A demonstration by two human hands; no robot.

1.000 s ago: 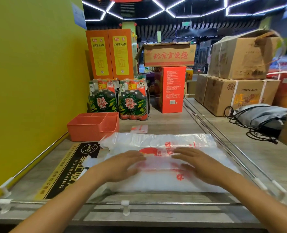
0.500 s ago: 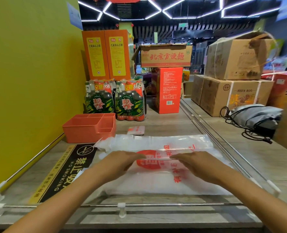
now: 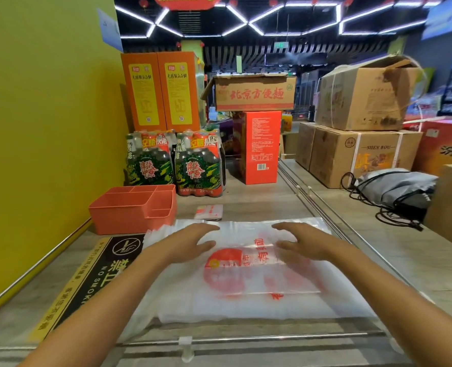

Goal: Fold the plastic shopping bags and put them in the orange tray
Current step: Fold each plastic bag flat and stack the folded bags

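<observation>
Slid 2 flat palms farther up plastic bag (image 3: 246, 282) since 0.5 s ago: left hand (image 3: 185, 245), right hand (image 3: 302, 243), fingers straight, pressing. Smoothing only, unfolded. Orange tray (image 3: 129, 211) beyond left hand.

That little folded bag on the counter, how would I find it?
Start at the orange tray by the yellow wall. Just to its right lies the small folded bag, beyond the hands. Unlike the big spread-out bags, it is a tiny flat packet.
</observation>
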